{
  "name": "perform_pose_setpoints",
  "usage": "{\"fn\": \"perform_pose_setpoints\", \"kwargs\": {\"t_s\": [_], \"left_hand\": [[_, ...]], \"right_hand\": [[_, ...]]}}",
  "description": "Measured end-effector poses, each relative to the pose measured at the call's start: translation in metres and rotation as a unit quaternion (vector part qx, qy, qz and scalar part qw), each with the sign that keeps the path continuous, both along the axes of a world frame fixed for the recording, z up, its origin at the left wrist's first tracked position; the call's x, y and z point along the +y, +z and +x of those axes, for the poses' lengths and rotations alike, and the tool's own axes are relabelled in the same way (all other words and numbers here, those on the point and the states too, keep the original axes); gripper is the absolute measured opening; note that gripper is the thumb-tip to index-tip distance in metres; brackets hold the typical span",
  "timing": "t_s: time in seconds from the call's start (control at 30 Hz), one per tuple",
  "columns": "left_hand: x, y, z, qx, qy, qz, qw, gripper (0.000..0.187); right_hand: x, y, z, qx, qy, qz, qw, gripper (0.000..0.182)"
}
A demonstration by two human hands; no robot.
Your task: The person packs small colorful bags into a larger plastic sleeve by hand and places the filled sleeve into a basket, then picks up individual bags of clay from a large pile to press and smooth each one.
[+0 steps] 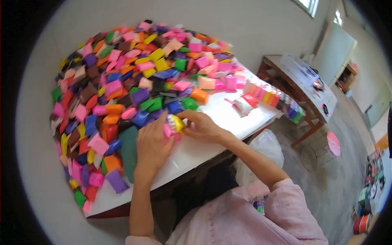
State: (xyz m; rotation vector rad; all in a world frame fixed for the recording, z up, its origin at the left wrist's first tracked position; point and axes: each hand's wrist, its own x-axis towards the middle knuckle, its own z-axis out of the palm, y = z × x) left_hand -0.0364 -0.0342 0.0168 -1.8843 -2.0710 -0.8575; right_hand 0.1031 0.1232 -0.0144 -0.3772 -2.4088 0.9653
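Hands meet at bench (228, 118) centre | left hand (153, 141) fingers curled on pink packet (168, 130) | right hand (202, 126) pinching yellow packet (176, 121), probably | pile (122, 81) at 11 o'clock | advice: grip edges, keep packets stacked square.

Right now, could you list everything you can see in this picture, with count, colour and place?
packets: too many to count, many colours, heaped on the table's left and far part
yellow packet: one, yellow, between both hands
packet row: one row, mixed colours, table's right edge
table: one, white top, centre
plastic bag: one, clear white, under the table's right side
far table: one, brown frame, right background
board: one, white, on the far table
left hand: one, on the packets at the heap's edge
right hand: one, touching the yellow packet
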Motion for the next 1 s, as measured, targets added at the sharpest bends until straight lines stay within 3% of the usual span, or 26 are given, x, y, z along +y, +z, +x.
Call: {"fn": "perform_pose_setpoints", "kwargs": {"t_s": [0.07, 0.37, 0.47, 0.7, 0.8, 0.9, 1.0], "left_hand": [[0.000, 0.002, 0.000, -0.010, -0.001, -0.014, 1.000, 0.067], [0.001, -0.002, -0.003, 0.006, -0.004, -0.004, 1.000, 0.067], [0.003, -0.001, -0.001, 0.010, 0.000, -0.012, 1.000, 0.069], [-0.014, 0.016, 0.014, 0.070, 0.013, 0.087, 0.994, 0.059], [-0.020, 0.002, 0.031, 0.029, -0.030, 0.145, 0.989, 0.046], [-0.021, -0.009, 0.066, -0.016, -0.114, 0.149, 0.982, 0.033], [-0.015, -0.019, 0.087, -0.051, -0.162, 0.130, 0.977, 0.027]], "right_hand": [[-0.002, -0.002, 0.000, 0.000, -0.015, 0.082, 0.996, 0.047], [-0.005, -0.002, 0.004, 0.011, 0.009, 0.050, 0.999, 0.050], [-0.008, -0.003, 0.005, 0.040, 0.000, 0.108, 0.993, 0.047], [0.012, 0.006, 0.022, 0.078, -0.019, 0.040, 0.996, 0.046], [0.051, 0.008, 0.006, 0.003, -0.209, 0.198, 0.958, 0.033], [0.075, 0.000, -0.021, -0.036, -0.281, 0.266, 0.921, 0.026], [0.088, -0.002, -0.020, -0.072, -0.265, 0.293, 0.916, 0.026]]}}
